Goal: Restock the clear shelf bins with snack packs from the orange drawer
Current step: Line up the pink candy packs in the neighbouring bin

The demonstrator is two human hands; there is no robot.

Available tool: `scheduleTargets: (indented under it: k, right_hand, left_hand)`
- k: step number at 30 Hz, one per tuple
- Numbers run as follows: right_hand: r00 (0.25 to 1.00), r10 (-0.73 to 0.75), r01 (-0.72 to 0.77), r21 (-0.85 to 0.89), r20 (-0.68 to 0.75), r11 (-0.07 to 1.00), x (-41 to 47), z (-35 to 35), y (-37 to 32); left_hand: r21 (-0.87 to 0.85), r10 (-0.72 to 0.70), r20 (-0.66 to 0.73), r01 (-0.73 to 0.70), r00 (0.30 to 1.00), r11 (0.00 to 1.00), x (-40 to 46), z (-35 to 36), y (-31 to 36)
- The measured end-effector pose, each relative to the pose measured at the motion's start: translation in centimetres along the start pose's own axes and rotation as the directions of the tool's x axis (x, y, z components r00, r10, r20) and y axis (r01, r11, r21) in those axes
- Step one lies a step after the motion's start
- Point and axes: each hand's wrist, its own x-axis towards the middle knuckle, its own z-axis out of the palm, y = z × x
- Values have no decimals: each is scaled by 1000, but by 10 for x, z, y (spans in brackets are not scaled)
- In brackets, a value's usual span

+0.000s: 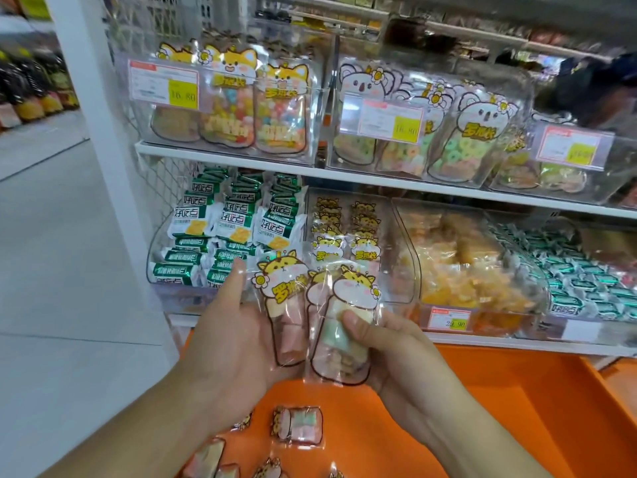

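My left hand (227,336) holds a clear snack pack (286,305) with a yellow hamster print and pastel marshmallows, upright in front of the lower shelf. My right hand (389,346) grips a second, similar pack (339,336), thumb pressed on its front. Both packs touch side by side. Just behind them stands a clear shelf bin (348,232) holding several of the same hamster packs. Below lies the open orange drawer (482,408) with several more packs (298,424) lying flat.
Left of the hamster bin is a bin of green-white biscuit packs (224,236); to the right, bins of orange snacks (465,263) and green-wrapped packs (579,281). The upper shelf (310,169) carries bins of candy bags with price tags. A white post (103,132) borders the aisle floor.
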Motion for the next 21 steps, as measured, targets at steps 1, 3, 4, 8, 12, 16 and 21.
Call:
scheduleTargets:
  k: [1,3,4,8,12,16,21]
  right_hand:
    - [1000,8,-8,0,-17,1000,-1,0,-1]
    - [999,4,-6,-44,-41,999,-1,-3,-2]
    - [999,-1,-2,-68,-44,998,-2,-4,-3]
    - [997,-56,51,-91,-44,994,-7,-9,-7]
    - [996,-81,79,-47,-39,996,-12,-13,-14]
    - [993,-94,89,-62,-69,994,-15,-15,-16]
    - [968,-218,202,-126,-127,971,-18,-15,-21]
  left_hand:
    - [-74,6,159,6,987,997,-1,3,3]
    - [-159,103,336,-52,936,986,-14,14,13]
    - [-132,162,319,-125,934,983,-10,12,10]
    - [49,-34,296,20,955,999,-5,-3,6]
    - [184,35,38,-41,999,982,-8,-9,4]
    - [203,49,-44,-39,998,978,-10,0,6]
    - [378,145,-139,-82,980,922,-10,3,-1]
